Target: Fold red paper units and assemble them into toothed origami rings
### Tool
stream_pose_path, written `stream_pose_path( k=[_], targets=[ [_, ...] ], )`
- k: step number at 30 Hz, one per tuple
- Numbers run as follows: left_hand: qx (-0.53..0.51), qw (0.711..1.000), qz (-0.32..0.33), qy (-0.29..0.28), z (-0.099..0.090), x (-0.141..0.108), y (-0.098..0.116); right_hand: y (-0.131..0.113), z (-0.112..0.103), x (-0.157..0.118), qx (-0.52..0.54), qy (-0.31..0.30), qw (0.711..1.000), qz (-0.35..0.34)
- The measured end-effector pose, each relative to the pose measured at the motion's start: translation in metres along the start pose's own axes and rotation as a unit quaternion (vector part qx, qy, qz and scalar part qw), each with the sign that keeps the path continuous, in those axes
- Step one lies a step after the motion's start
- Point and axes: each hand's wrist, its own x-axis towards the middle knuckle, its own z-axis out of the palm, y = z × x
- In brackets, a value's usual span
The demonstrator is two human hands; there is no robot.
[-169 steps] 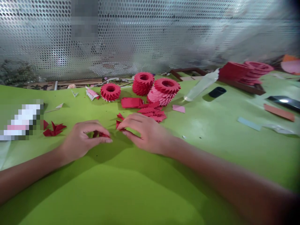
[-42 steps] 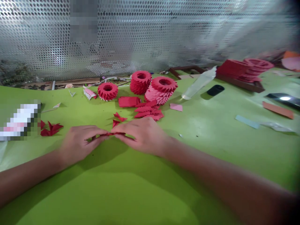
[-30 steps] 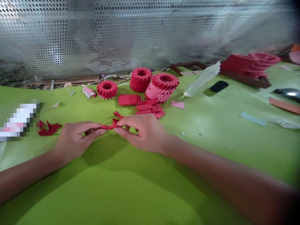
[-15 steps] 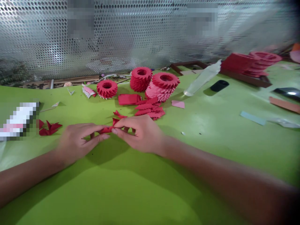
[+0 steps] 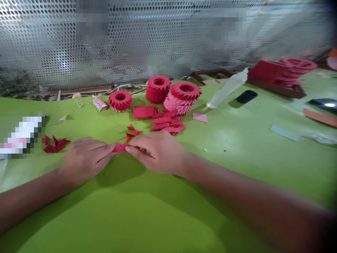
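A green-covered worktable (image 5: 168, 214) runs beneath a perforated metal screen (image 5: 168, 45). At its far side stand a single ring of folded red paper (image 5: 120, 100), a taller stack of red rings (image 5: 158, 90) and a red-topped pink stack (image 5: 181, 102), with a loose pile of red paper units (image 5: 168, 123) just in front. Nearer the person, at mid-table, the right hand (image 5: 158, 153) grasps the right end of a small folded red paper piece (image 5: 119, 148) between thumb and curled fingers. The blurred left hand (image 5: 85, 156) meets the opposite end, though whether it pinches cannot be told. The piece lies between the hands, touching both, its long axis running side to side. Two red paper scraps (image 5: 131, 133) lie just beyond it.
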Motion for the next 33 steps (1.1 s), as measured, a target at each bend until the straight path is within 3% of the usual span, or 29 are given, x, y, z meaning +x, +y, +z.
stream_pose_path(
  k=[5, 16, 27, 33],
  targets=[
    [-0.009, 1.0, -0.003, -0.002, -0.0003, -0.0005, 0.0019, -0.0012, 0.0023, 0.0006, -0.033, 0.004, 0.999, -0.018],
    [-0.018, 0.999, -0.033, -0.034, -0.0041, 0.0022, 0.0061, -0.0028, 0.0036, 0.0018, 0.012, -0.025, 0.999, -0.022],
    [-0.01, 1.0, -0.008, -0.026, -0.0026, 0.0015, 0.0069, -0.0037, 0.0032, 0.003, 0.022, -0.049, 0.999, -0.01],
    [-0.082, 0.994, -0.05, -0.057, -0.0026, 0.0057, 0.0079, -0.0043, 0.0026, 0.0023, 0.019, -0.058, 0.998, -0.02]
  ],
)
